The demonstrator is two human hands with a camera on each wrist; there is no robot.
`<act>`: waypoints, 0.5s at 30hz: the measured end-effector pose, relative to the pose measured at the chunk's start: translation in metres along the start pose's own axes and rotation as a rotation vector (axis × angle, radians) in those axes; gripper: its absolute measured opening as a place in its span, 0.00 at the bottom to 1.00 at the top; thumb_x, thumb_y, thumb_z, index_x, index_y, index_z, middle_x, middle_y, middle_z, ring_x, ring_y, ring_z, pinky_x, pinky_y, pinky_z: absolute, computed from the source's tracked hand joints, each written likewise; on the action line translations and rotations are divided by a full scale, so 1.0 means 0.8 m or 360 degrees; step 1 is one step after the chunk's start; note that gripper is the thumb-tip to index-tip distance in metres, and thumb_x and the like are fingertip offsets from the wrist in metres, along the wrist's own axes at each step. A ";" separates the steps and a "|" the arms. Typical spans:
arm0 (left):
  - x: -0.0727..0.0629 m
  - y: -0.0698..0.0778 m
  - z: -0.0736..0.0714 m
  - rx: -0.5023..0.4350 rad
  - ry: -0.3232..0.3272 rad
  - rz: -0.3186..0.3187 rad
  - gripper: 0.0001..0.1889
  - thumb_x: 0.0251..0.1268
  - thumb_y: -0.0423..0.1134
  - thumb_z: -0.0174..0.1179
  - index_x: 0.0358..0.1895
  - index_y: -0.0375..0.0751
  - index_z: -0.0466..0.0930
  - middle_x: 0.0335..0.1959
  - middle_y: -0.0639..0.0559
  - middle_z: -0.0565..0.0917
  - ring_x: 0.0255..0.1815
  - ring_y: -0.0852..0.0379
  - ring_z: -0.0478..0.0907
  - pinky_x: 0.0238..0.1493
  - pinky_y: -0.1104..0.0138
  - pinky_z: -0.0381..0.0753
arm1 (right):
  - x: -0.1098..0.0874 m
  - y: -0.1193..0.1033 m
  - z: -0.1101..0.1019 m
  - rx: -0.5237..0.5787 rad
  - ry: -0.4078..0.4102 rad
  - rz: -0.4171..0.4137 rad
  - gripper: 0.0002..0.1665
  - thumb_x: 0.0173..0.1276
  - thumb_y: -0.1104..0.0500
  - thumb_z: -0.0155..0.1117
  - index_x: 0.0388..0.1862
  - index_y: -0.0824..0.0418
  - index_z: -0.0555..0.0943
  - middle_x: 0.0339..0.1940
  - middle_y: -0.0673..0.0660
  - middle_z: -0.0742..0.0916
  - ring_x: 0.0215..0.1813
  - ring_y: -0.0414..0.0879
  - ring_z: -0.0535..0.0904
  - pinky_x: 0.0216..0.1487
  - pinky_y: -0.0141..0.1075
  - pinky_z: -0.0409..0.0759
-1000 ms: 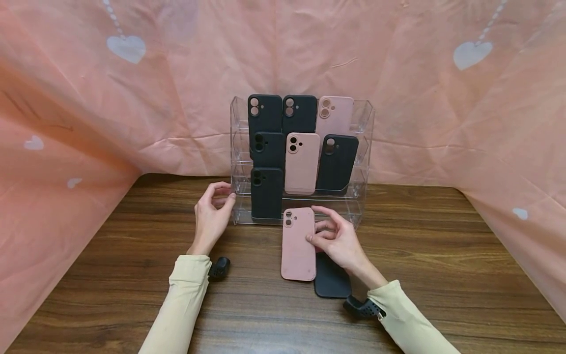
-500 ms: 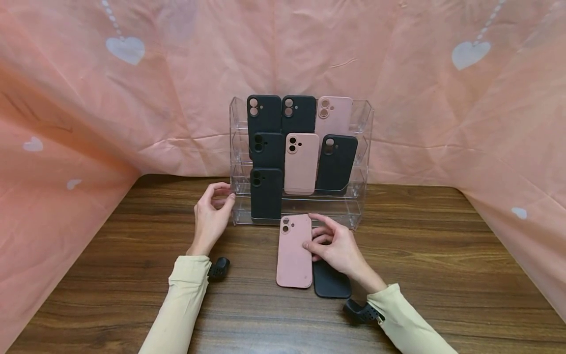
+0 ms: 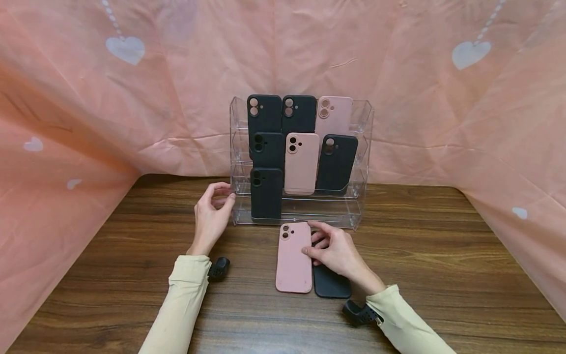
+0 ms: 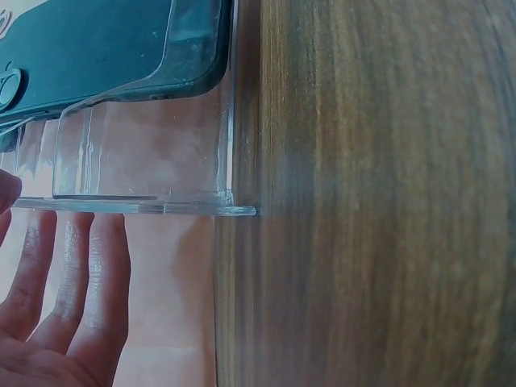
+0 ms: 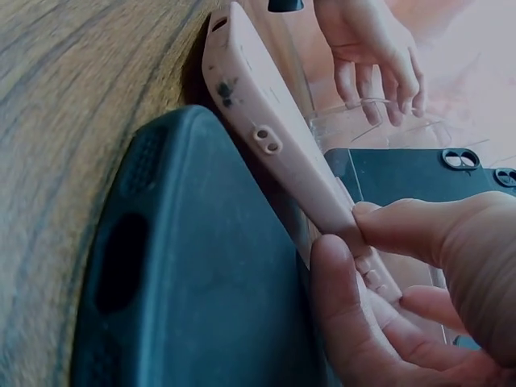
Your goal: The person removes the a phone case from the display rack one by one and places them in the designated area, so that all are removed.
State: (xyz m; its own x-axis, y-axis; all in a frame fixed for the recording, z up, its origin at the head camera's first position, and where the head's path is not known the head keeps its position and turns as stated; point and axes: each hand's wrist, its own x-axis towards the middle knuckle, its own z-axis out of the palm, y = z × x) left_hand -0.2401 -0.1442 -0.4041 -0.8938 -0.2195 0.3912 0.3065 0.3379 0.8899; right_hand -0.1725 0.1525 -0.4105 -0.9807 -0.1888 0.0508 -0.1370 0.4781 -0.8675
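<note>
My right hand (image 3: 338, 250) pinches the right long edge of a pink phone case (image 3: 294, 263), thumb on its back face. That case lies back side up in front of a clear tiered display stand (image 3: 325, 211), camera cutout at the far left corner. Beside it, partly under my right hand, is a black phone case (image 3: 331, 282); its near end looms large in the right wrist view. My left hand (image 3: 212, 216) holds the stand's left side panel, thumb and fingers on opposite sides of the clear wall in the left wrist view.
Several black cases (image 3: 267, 194) and two pink ones lean in the stand's tiers, one pink case (image 3: 302, 162) in the middle. The wooden table (image 3: 420, 246) ends at a peach cloth backdrop (image 3: 411, 118) behind and at both sides.
My right hand has drawn the pink case toward me and slightly left, away from the stand's front and lower on the table. The left hand has stayed in place.
</note>
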 end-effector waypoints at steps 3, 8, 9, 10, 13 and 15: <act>0.000 0.001 0.000 0.0006 -0.0001 -0.0002 0.12 0.68 0.35 0.66 0.52 0.45 0.82 0.45 0.46 0.87 0.40 0.50 0.89 0.26 0.73 0.86 | 0.000 0.000 0.000 -0.0071 0.0008 0.0011 0.36 0.58 0.65 0.78 0.67 0.63 0.78 0.41 0.63 0.88 0.27 0.42 0.86 0.23 0.33 0.86; -0.001 0.002 0.000 0.0020 -0.0001 0.0001 0.12 0.68 0.36 0.66 0.52 0.44 0.82 0.46 0.45 0.87 0.38 0.56 0.89 0.27 0.73 0.86 | 0.000 -0.001 0.000 -0.0136 0.0010 0.0015 0.36 0.58 0.64 0.78 0.66 0.62 0.79 0.41 0.62 0.88 0.24 0.40 0.85 0.22 0.32 0.85; -0.001 0.002 0.000 0.0018 -0.0002 0.0001 0.12 0.68 0.36 0.66 0.52 0.45 0.82 0.46 0.45 0.87 0.38 0.57 0.89 0.27 0.73 0.86 | 0.000 -0.001 -0.001 -0.0145 0.0012 0.0011 0.35 0.58 0.64 0.78 0.66 0.62 0.79 0.41 0.62 0.88 0.24 0.40 0.85 0.22 0.31 0.85; -0.001 0.002 0.000 0.0016 -0.0002 0.0001 0.12 0.68 0.36 0.66 0.52 0.45 0.82 0.46 0.45 0.87 0.38 0.58 0.89 0.27 0.72 0.86 | 0.000 -0.001 -0.001 -0.0152 0.0013 0.0007 0.35 0.58 0.64 0.78 0.66 0.62 0.79 0.41 0.62 0.88 0.24 0.40 0.85 0.22 0.31 0.85; -0.001 0.002 0.000 0.0013 -0.0004 -0.0007 0.12 0.68 0.36 0.66 0.52 0.45 0.83 0.46 0.46 0.87 0.38 0.58 0.88 0.27 0.72 0.86 | 0.000 -0.001 0.000 -0.0164 0.0015 0.0000 0.34 0.58 0.64 0.78 0.64 0.63 0.80 0.41 0.61 0.88 0.25 0.40 0.85 0.23 0.31 0.85; -0.001 0.001 0.000 0.0014 -0.0003 -0.0011 0.12 0.68 0.36 0.66 0.52 0.45 0.83 0.46 0.45 0.87 0.38 0.57 0.88 0.27 0.73 0.86 | 0.001 -0.001 0.000 -0.0173 0.0018 -0.0004 0.32 0.58 0.64 0.78 0.63 0.63 0.81 0.41 0.61 0.88 0.25 0.39 0.85 0.23 0.31 0.85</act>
State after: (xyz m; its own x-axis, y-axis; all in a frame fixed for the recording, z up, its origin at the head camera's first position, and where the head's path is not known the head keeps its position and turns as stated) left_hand -0.2394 -0.1441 -0.4034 -0.8965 -0.2202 0.3844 0.2972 0.3445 0.8905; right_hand -0.1730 0.1522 -0.4097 -0.9817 -0.1811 0.0591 -0.1535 0.5682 -0.8085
